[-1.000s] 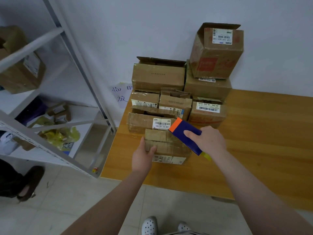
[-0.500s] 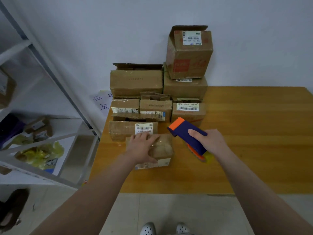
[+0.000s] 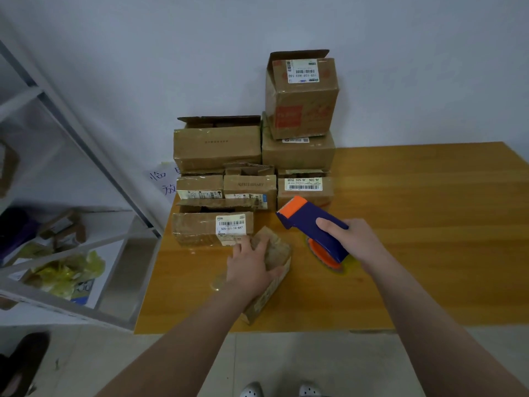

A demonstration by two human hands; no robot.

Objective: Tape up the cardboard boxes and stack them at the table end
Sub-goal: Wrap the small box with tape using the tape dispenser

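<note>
A small taped cardboard box (image 3: 274,263) lies at an angle near the front left of the wooden table (image 3: 415,224). My left hand (image 3: 252,266) grips its top, fingers curled over the far edge. To its right, my right hand (image 3: 353,239) holds a blue and orange tape dispenser (image 3: 312,224), whose roll end rests near the tabletop. Several cardboard boxes (image 3: 217,147) stand stacked against the wall at the table's left end, the tallest one (image 3: 300,93) on top.
A labelled flat box (image 3: 211,227) lies just behind the held box. A white metal shelf rack (image 3: 71,179) with bags and small boxes stands left of the table. A paper note (image 3: 163,181) hangs on the wall. My shoes (image 3: 280,391) show below on the tiled floor.
My left hand moved from the box's left side onto its top and turned the box to an angle, nearer the table's front edge. The dispenser moved right, off the box.
</note>
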